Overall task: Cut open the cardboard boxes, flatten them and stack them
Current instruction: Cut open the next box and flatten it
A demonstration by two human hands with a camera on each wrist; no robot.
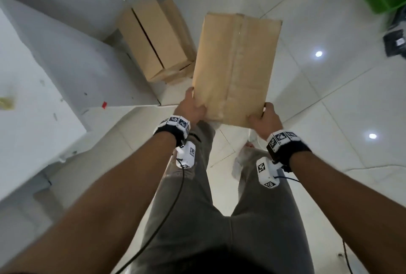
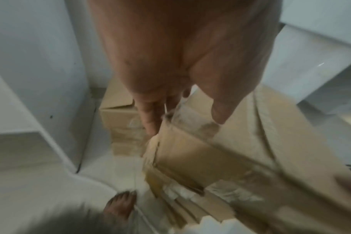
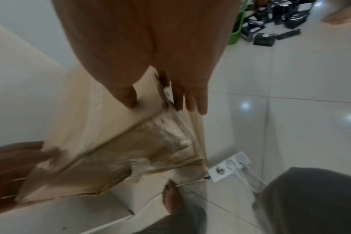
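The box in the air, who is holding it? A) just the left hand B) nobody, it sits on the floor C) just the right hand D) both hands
D: the left hand and the right hand each grip a near corner of the box, lifted above the floor.

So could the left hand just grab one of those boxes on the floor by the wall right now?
Probably not yet. The left hand and the right hand both grip the flattened cardboard box, held in the air. The cardboard boxes on the floor lie apart, farther ahead; the hand would need freeing first.
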